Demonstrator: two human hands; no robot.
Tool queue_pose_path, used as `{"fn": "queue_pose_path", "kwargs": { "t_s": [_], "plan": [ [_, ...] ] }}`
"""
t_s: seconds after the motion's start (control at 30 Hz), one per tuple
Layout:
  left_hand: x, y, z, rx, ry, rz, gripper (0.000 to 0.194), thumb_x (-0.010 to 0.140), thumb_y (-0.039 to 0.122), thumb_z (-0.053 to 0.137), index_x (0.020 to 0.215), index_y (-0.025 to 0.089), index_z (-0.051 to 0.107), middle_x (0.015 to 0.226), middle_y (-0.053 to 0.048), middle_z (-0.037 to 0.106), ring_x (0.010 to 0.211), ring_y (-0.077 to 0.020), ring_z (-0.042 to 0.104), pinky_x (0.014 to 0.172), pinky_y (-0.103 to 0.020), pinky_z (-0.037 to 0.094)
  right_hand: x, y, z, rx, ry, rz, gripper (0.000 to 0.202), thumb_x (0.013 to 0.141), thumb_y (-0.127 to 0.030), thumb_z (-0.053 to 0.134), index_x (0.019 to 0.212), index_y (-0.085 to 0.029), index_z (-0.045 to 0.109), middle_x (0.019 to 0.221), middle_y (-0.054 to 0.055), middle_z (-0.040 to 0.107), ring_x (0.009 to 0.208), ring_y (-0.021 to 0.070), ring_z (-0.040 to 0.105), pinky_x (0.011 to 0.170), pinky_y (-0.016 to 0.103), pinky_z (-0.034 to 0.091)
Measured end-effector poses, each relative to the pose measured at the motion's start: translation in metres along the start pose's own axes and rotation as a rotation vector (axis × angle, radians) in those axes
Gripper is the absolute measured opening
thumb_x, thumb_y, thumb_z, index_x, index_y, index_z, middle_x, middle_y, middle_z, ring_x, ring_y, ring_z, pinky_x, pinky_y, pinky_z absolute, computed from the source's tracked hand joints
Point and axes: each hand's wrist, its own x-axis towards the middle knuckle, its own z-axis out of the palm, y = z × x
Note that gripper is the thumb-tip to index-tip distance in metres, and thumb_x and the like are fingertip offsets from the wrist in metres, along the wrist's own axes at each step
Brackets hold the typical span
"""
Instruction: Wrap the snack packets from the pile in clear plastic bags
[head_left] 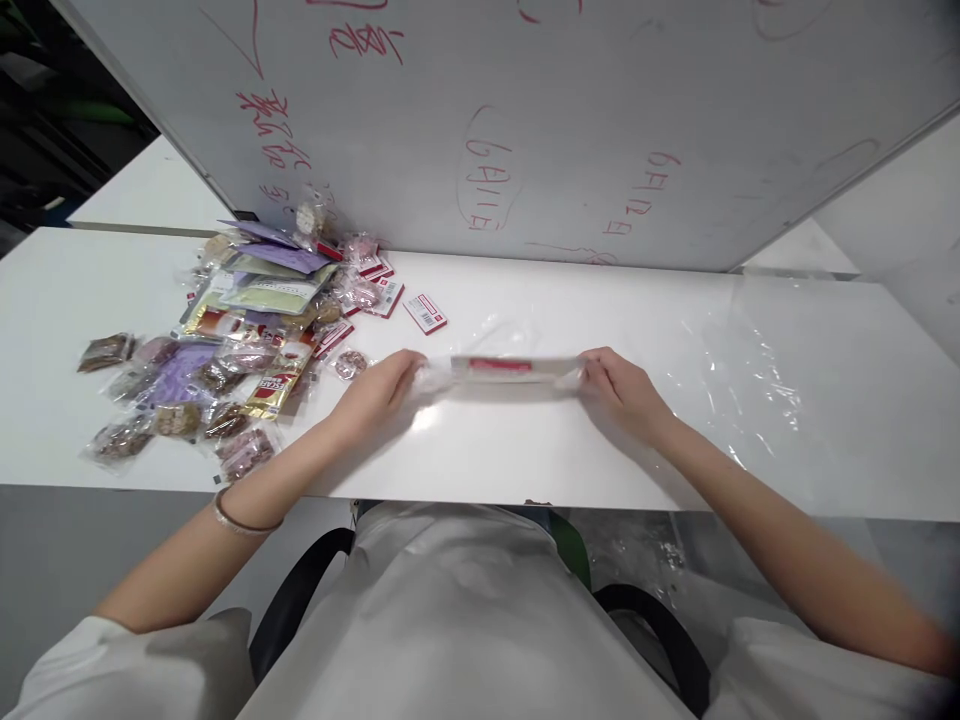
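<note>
Between my two hands a clear plastic bag [517, 382] is stretched sideways just above the white table. A flat strip with a red label [501, 365] shows through it; motion blur hides its print. My left hand [386, 385] pinches the bag's left end, with fingers closed. At the opposite end, my right hand [619, 388] grips the plastic between thumb and fingers. Left of my left hand lies a small clear packet [349, 364], and behind it a red-and-white card [425, 313].
A heap of wrapped snacks, purple pouches [281, 258] and gold sachets [279, 380] covers the table's left side. Loose clear plastic [739, 380] lies at right. A whiteboard [570, 130] with red writing stands along the back. The table's front edge is close to my body.
</note>
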Motion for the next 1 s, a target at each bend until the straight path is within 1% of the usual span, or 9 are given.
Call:
{"fn": "queue_pose_path", "kwargs": {
  "t_s": [0.1,0.23,0.37,0.47,0.57,0.7,0.77,0.87,1.0],
  "plan": [
    [0.011,0.007,0.004,0.132,-0.073,-0.167,0.03,0.102,0.03,0.032,0.116,0.017,0.056,0.083,-0.009,0.07,0.073,-0.0253,0.067,0.065,-0.034,0.048,0.007,-0.013,0.008,-0.1,-0.073,0.137,0.037,0.101,-0.038,0.027,0.116,-0.019,0.055,0.071,0.004,0.063,0.058,0.021,0.057,0.058,0.035,0.043],
    [0.012,0.011,0.01,0.354,-0.076,-0.127,0.03,0.101,0.024,0.036,0.124,0.015,0.053,0.1,-0.015,0.068,0.078,-0.0261,0.067,0.067,-0.036,0.048,0.009,-0.02,0.016,-0.374,-0.047,0.157,0.038,0.096,-0.035,0.037,0.124,-0.014,0.053,0.076,0.009,0.065,0.066,0.0264,0.06,0.064,0.039,0.044],
    [-0.006,0.015,0.004,0.45,0.183,0.115,0.035,0.097,0.022,0.043,0.129,0.014,0.054,0.125,-0.021,0.06,0.112,-0.0329,0.06,0.09,-0.048,0.048,-0.003,-0.026,0.005,-0.41,0.178,-0.02,0.051,0.091,-0.042,0.049,0.133,-0.014,0.051,0.122,0.019,0.062,0.115,0.0363,0.057,0.094,0.052,0.044],
    [-0.019,0.018,0.0,0.39,0.059,0.382,0.045,0.092,0.033,0.053,0.134,0.017,0.054,0.137,-0.017,0.056,0.132,-0.0353,0.047,0.108,-0.054,0.039,-0.013,-0.031,-0.006,-0.309,0.052,0.095,0.078,0.08,-0.055,0.063,0.144,-0.017,0.041,0.139,0.019,0.053,0.125,0.0387,0.052,0.095,0.051,0.047],
    [-0.02,0.017,0.005,0.39,-0.105,0.311,0.051,0.092,0.027,0.048,0.141,0.015,0.049,0.148,-0.015,0.05,0.142,-0.035,0.039,0.117,-0.055,0.031,-0.011,-0.028,-0.014,-0.157,-0.191,0.328,0.089,0.069,-0.063,0.07,0.141,-0.019,0.042,0.122,0.017,0.062,0.105,0.0365,0.062,0.075,0.045,0.053],
    [-0.012,0.018,0.013,0.361,-0.171,0.167,0.058,0.087,0.003,0.032,0.143,0.008,0.046,0.153,-0.017,0.045,0.145,-0.0298,0.037,0.116,-0.049,0.037,0.004,-0.022,-0.016,0.066,-0.253,0.49,0.048,0.074,-0.064,0.066,0.096,-0.021,0.062,0.091,0.009,0.067,0.078,0.0259,0.064,0.064,0.038,0.049],
    [-0.01,0.021,0.013,0.345,-0.179,0.135,0.062,0.084,-0.001,0.03,0.144,0.006,0.044,0.157,-0.021,0.037,0.143,-0.0313,0.039,0.11,-0.049,0.044,0.01,-0.028,-0.01,0.147,-0.072,0.454,0.036,0.08,-0.057,0.061,0.083,-0.021,0.06,0.096,0.009,0.067,0.081,0.0241,0.064,0.069,0.039,0.051],
    [-0.009,0.027,0.012,0.331,-0.172,0.076,0.071,0.081,-0.004,0.029,0.151,0.007,0.033,0.162,-0.025,0.021,0.124,-0.0326,0.061,0.089,-0.045,0.057,0.014,-0.046,0.01,0.163,0.202,0.23,0.02,0.088,-0.039,0.055,0.096,-0.022,0.06,0.125,0.011,0.062,0.101,0.0257,0.065,0.083,0.042,0.055],
    [-0.006,0.029,0.011,0.321,-0.095,0.117,0.069,0.081,-0.008,0.028,0.147,0.008,0.037,0.163,-0.026,0.014,0.111,-0.0312,0.068,0.078,-0.042,0.06,0.018,-0.061,0.047,0.001,0.052,-0.171,0.04,0.095,-0.021,0.038,0.134,-0.023,0.05,0.142,0.011,0.056,0.13,0.0279,0.055,0.103,0.05,0.051]
  ]
}}
